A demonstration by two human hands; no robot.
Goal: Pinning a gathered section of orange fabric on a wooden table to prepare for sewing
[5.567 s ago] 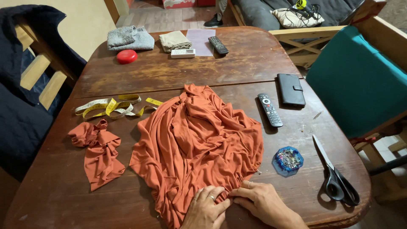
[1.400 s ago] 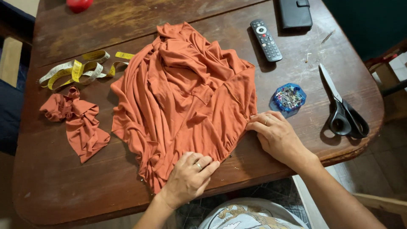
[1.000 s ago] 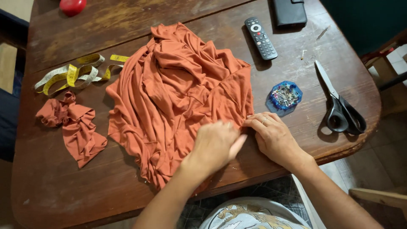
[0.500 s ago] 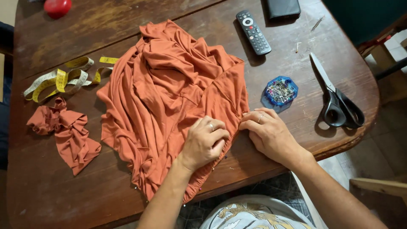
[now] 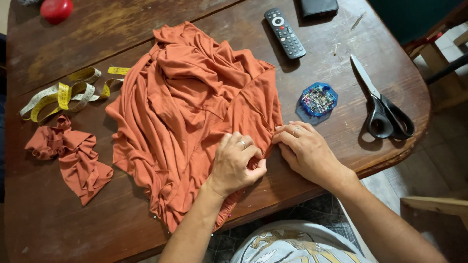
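Observation:
A crumpled orange cloth [image 5: 190, 107] lies spread over the middle of a dark wooden table [image 5: 73, 229]. My left hand [image 5: 236, 163] rests on its near right part, fingers curled and pinching the fabric. My right hand [image 5: 304, 151] lies beside it at the cloth's right edge, fingertips gripping that edge. The two hands almost touch. A blue pin box [image 5: 318, 100] sits just beyond my right hand.
Black-handled scissors [image 5: 385, 109] lie at the right edge. A black remote [image 5: 285, 33] and a black case [image 5: 318, 7] are at the far right. A yellow tape measure [image 5: 66, 92], a small orange fabric piece [image 5: 70, 158] and a red round object [image 5: 56, 9] lie at the left.
My left hand has moved from the cloth's near edge up and right until it meets my right hand. The view has shifted, so the table's things sit lower and further left.

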